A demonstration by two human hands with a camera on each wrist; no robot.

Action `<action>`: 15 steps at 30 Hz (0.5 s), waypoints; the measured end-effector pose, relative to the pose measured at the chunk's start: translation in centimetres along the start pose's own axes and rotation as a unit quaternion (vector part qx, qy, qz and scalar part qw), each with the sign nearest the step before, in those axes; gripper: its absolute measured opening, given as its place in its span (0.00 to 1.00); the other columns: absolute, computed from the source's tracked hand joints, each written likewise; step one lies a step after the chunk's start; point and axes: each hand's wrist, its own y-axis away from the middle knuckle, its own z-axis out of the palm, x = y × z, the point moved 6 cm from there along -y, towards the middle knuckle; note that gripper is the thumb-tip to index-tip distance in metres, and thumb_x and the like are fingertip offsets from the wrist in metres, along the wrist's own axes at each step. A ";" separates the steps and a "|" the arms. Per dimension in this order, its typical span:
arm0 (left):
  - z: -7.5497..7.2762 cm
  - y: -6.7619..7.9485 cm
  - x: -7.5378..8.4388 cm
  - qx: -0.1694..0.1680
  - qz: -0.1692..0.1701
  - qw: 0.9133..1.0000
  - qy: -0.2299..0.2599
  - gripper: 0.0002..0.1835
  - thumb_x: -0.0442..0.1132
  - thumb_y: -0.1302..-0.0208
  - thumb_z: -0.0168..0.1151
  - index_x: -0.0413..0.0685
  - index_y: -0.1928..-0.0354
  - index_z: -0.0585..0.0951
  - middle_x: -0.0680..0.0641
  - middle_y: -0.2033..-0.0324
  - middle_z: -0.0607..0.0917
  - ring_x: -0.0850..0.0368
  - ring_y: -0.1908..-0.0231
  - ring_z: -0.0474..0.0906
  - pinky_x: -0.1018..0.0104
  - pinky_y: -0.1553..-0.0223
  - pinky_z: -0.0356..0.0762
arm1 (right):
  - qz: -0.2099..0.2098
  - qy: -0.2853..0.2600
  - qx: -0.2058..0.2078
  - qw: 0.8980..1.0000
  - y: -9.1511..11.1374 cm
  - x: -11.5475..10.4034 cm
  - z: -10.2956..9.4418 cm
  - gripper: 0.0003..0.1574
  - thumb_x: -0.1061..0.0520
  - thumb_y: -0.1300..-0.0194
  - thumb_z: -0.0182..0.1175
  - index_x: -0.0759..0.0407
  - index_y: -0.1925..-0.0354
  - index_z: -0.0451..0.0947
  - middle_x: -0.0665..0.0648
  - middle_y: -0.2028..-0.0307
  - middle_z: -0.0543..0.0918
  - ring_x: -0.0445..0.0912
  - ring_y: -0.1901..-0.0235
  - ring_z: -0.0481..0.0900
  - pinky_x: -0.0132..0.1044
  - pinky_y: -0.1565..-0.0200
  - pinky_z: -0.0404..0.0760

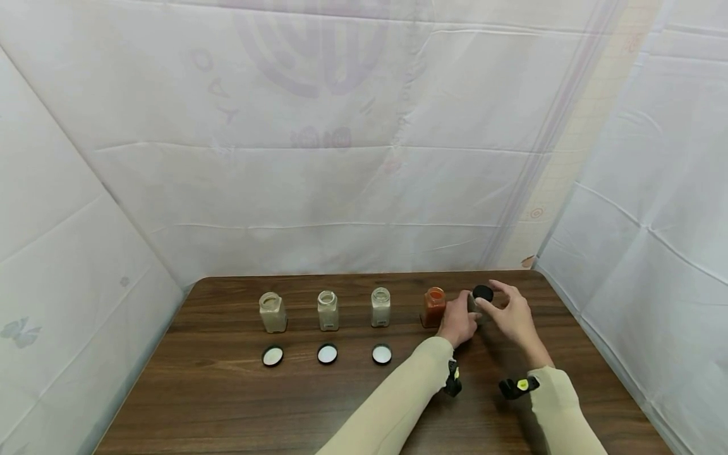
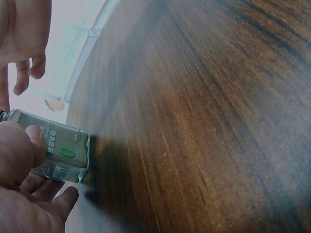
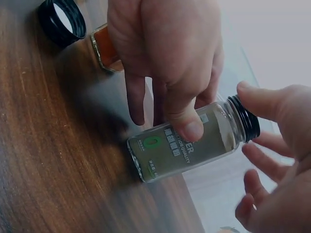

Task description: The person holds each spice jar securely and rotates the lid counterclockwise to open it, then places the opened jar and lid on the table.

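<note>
A square glass spice jar [image 3: 187, 141] of grey-green powder, labelled with white letters and a green mark, is gripped by my left hand [image 1: 459, 319]. Its black screw lid [image 3: 244, 119] sits on the neck, pinched between the thumb and fingers of my right hand [image 1: 514, 316]. In the right wrist view the jar looks tilted, and its base is close to the table. Just left of my left hand stands an uncapped jar of red-orange powder [image 1: 435, 307].
Further left stand three uncapped jars of pale powder: one [image 1: 273, 312], a second [image 1: 328, 311] and a third [image 1: 380, 308]. Before them lie upturned black lids [image 1: 272, 356] with white liners. Another lid [image 3: 62, 22] lies near the red jar. White sheeting [image 1: 318, 189] borders the wooden table [image 1: 239, 404].
</note>
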 end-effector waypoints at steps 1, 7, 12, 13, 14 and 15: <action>0.0 0.0 0.0 0.000 0.002 1.000 -0.001 0.23 0.37 0.32 0.69 0.56 0.38 0.75 0.53 0.55 0.88 0.60 0.53 0.83 0.66 0.54 0.81 | 0.004 0.000 0.012 1.000 0.0 0.1 -0.1 0.37 0.49 0.31 0.70 0.68 0.32 0.72 0.72 0.39 0.75 0.66 0.43 0.75 0.60 0.48 0.76; -0.2 0.2 0.1 0.004 0.009 1.000 0.002 0.24 0.37 0.32 0.69 0.55 0.37 0.75 0.54 0.56 0.88 0.60 0.53 0.83 0.66 0.54 0.81 | 0.008 0.019 0.079 0.997 0.0 0.1 0.1 0.33 0.49 0.38 0.76 0.69 0.43 0.79 0.71 0.50 0.82 0.65 0.47 0.76 0.63 0.40 0.67; -0.3 0.2 0.2 0.009 0.015 1.000 -0.002 0.24 0.37 0.32 0.69 0.55 0.37 0.75 0.52 0.49 0.87 0.60 0.53 0.83 0.67 0.54 0.80 | 0.022 0.034 0.084 0.996 0.0 -0.1 0.7 0.34 0.51 0.40 0.78 0.71 0.46 0.78 0.72 0.53 0.82 0.64 0.51 0.75 0.61 0.38 0.61; -0.3 0.2 0.1 0.010 0.016 1.000 -0.004 0.24 0.37 0.32 0.69 0.55 0.36 0.75 0.52 0.48 0.87 0.60 0.53 0.83 0.68 0.54 0.80 | 0.025 0.034 0.084 0.996 0.0 -0.2 0.7 0.34 0.51 0.41 0.78 0.71 0.46 0.78 0.72 0.53 0.81 0.64 0.51 0.74 0.61 0.38 0.61; -0.3 0.2 0.1 0.010 0.016 1.000 -0.006 0.24 0.37 0.32 0.69 0.55 0.36 0.75 0.52 0.49 0.87 0.60 0.53 0.83 0.68 0.54 0.80 | 0.027 0.032 0.083 0.996 0.0 -0.3 0.7 0.33 0.51 0.40 0.77 0.71 0.46 0.78 0.72 0.54 0.81 0.64 0.51 0.74 0.61 0.38 0.61; -0.3 0.2 0.1 0.010 0.017 1.000 -0.007 0.24 0.37 0.32 0.68 0.55 0.36 0.75 0.52 0.49 0.87 0.60 0.54 0.83 0.68 0.54 0.80 | 0.028 0.030 0.081 0.996 0.0 -0.3 0.7 0.32 0.52 0.40 0.77 0.71 0.46 0.78 0.72 0.54 0.81 0.65 0.51 0.74 0.61 0.38 0.61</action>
